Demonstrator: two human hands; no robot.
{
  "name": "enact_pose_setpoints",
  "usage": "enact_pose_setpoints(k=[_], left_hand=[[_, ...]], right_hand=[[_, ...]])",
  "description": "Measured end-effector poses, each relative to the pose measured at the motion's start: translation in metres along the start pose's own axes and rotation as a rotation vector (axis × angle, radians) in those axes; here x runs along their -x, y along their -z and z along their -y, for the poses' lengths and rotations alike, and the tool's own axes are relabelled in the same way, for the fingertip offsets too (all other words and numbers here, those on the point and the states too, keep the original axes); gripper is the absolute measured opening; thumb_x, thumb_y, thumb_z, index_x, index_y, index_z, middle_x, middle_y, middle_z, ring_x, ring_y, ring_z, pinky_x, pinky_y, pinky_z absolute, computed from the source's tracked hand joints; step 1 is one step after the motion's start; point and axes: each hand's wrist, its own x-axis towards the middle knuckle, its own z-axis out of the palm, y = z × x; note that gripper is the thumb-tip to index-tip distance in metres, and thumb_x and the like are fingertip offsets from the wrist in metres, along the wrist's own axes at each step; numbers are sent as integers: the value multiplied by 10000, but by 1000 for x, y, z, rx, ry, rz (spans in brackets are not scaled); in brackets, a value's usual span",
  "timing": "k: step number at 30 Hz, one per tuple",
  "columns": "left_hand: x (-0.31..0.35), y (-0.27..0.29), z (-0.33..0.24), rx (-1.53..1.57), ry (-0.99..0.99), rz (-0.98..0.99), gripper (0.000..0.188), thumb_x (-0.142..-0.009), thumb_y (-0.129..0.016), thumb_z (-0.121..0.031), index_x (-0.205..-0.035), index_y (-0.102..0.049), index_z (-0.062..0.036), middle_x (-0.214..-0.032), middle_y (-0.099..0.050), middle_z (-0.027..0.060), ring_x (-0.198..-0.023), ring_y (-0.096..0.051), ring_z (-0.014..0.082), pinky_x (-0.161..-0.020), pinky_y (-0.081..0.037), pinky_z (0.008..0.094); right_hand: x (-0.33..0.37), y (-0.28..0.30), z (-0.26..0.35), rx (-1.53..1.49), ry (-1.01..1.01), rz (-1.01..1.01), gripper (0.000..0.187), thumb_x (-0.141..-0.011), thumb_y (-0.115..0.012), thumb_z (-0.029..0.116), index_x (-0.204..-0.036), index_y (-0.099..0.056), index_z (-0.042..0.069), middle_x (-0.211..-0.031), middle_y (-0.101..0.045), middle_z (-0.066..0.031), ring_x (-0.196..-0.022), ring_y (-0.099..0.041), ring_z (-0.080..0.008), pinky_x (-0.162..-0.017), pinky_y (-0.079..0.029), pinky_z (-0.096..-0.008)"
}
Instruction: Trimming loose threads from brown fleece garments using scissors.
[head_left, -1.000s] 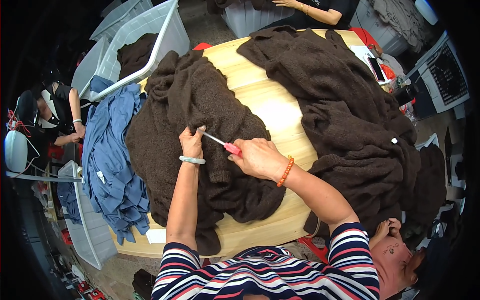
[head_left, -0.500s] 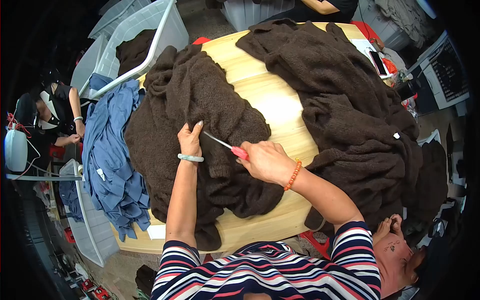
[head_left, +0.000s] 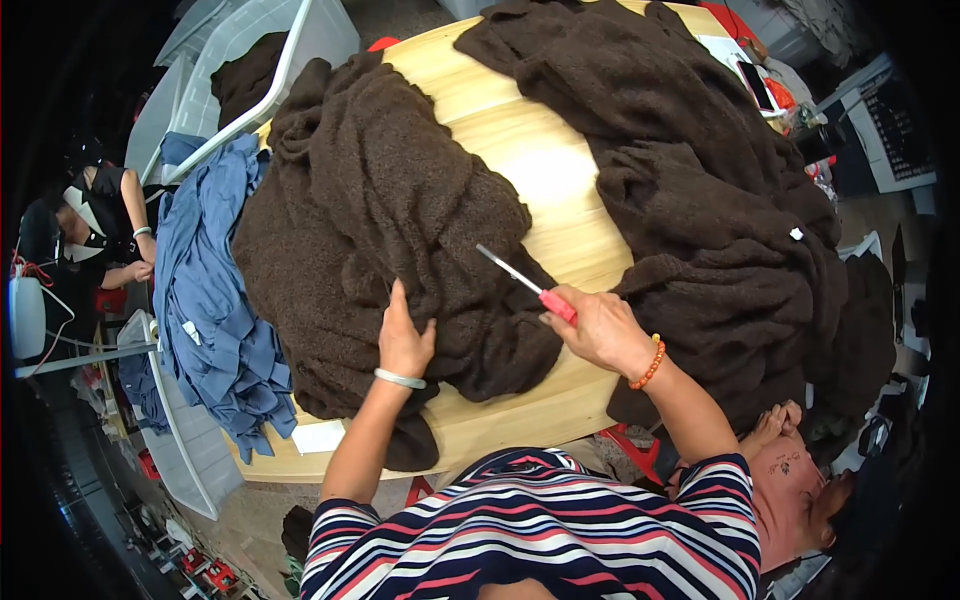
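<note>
A dark brown fuzzy garment lies heaped on the left half of a round wooden table. My left hand presses flat on its near edge, fingers together, a pale bangle on the wrist. My right hand is closed around the red handle of a thin metal-bladed tool, whose blade points up and left, its tip just off the garment's right edge. An orange bead bracelet circles that wrist. A second heap of the same brown fabric covers the table's right side.
Blue garments hang over the table's left edge beside white plastic bins. A seated person is at the far left. A person sits low at the right. A phone lies at the far right.
My right hand with the tool has drawn back to the right, off the garment. My left hand has slid toward the near edge of the brown heap.
</note>
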Motion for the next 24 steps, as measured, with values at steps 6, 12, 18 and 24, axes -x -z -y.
enact_pose_setpoints(k=[6, 12, 18, 24], left_hand=[[-34, 162, -23, 1082, 116, -237, 529, -874, -640, -80, -1371, -464, -36, -1279, -576, 146, -1139, -592, 263, -983, -496, 412], [-23, 225, 87, 1106, 173, -686, 544, -934, -641, -172, -1422, -424, -72, -1333, -548, 148, -1144, -583, 277, -998, -470, 408], [8, 86, -30, -320, -400, -575, 647, -751, -752, -103, -1335, -489, -9, -1341, -496, 164, -1258, -453, 336, -1053, -353, 459], [-4, -63, -68, -665, -757, 137, 645, -715, -744, -231, -1297, -515, -70, -1186, -559, 119, -1125, -522, 290, -911, -416, 413]], right_hand=[[12, 3, -37, -78, -140, -106, 276, -909, -616, 277, -1065, -615, 49, -798, -654, -236, -813, -642, -428, -737, -502, -493], [12, -14, -51, -84, -141, -80, 286, -906, -609, 276, -1065, -607, 39, -834, -663, -243, -847, -645, -429, -761, -506, -502], [7, -23, -55, -77, -182, -56, 299, -909, -611, 294, -1057, -617, 34, -832, -662, -238, -850, -641, -427, -762, -501, -497], [14, -21, -60, -71, -177, -136, 279, -906, -600, 283, -1061, -615, 52, -828, -665, -236, -854, -639, -441, -774, -505, -506]])
